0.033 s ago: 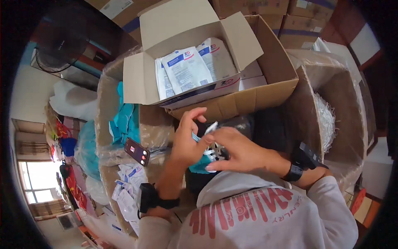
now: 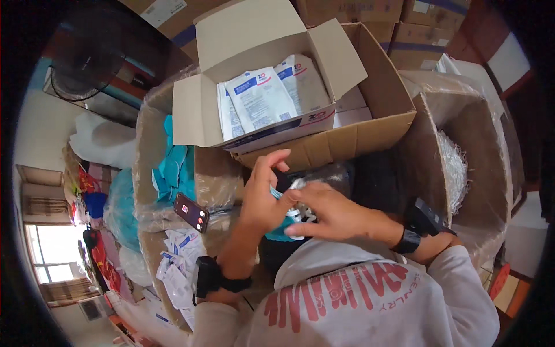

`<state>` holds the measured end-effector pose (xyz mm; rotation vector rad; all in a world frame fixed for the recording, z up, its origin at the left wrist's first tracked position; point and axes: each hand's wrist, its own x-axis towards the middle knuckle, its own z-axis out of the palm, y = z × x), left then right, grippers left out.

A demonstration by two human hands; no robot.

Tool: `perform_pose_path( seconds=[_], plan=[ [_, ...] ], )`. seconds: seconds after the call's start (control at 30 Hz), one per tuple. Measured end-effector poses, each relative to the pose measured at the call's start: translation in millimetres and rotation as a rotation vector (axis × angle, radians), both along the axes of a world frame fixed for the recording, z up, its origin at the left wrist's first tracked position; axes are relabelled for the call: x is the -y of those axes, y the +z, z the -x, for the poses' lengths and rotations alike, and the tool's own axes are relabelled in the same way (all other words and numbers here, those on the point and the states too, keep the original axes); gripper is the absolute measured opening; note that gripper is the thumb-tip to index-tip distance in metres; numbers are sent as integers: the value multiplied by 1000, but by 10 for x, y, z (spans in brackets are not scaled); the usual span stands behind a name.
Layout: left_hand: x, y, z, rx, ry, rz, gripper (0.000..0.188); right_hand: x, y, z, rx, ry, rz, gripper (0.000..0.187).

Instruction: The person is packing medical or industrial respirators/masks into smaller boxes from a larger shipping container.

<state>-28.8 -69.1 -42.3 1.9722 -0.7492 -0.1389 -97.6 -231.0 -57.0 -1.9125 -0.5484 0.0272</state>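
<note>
Teal cloth (image 2: 280,232) and small white pieces (image 2: 302,214) are pinched between left hand (image 2: 263,194) and right hand (image 2: 329,211), below a white box (image 2: 263,98).

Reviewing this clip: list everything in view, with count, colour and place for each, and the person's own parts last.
white box: one, open, top centre, inside a brown carton
packets: several, white with blue print, in the white box
brown carton: one, open, under the white box
teal items: a heap, in the left plastic-lined carton
phone: one, dark, on that carton's edge
loose packets: many, white, lower left
white shreds: a mass, in the right carton
fan: one, black, upper left
small bundle: teal and white, between both hands
left hand: on the bundle, black wristband
right hand: on the bundle, black wristband
</note>
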Motion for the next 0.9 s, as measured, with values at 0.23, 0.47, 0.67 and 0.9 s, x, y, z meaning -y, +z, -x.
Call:
perform_pose_path(
  seconds=[0.23, 0.47, 0.67, 0.9],
  plan=[
    [8, 9, -64, -275, 60, 154, 39, -67, -129, -6, -38, -122, -95, 22],
    [53, 83, -38, -135, 34, -176, 27, 95, -83, 62, 15, -30, 92, 32],
    [37, 143, -71, -114, 9, -59, 25, 351, 102, -69, 57, 18, -18, 57],
    [31, 164, -144, -13, -20, -63, 28, 171, 86, -57, -313, 212, -94, 30]
  ],
)
